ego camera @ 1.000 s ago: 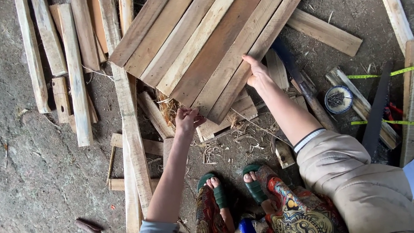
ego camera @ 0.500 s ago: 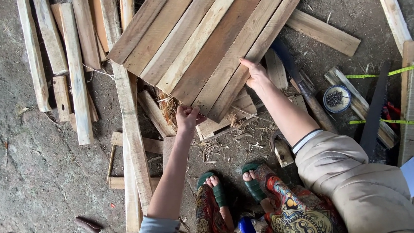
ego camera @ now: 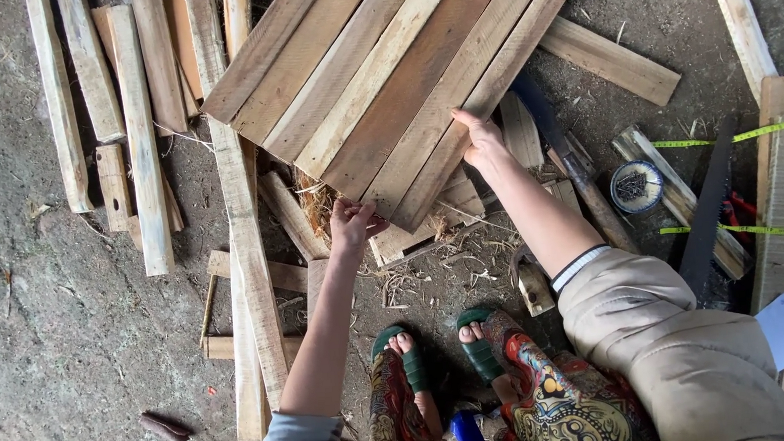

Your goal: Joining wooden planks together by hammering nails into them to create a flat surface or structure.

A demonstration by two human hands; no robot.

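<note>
Slatted wooden panel (ego camera: 399, 87), tilted on scrap boards: left hand (ego camera: 354, 224) pinching its near corner, right hand (ego camera: 482, 142) flat along its right edge, evidently steadying it; tin of nails (ego camera: 637, 187) and saw (ego camera: 708, 212) right of both hands.

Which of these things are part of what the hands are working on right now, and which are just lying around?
In hand: plank panel, left hand at its near corner, right hand on its edge.

Lying about: loose slats, tin of nails, yellow measuring tape, handsaw, hammer.
</note>
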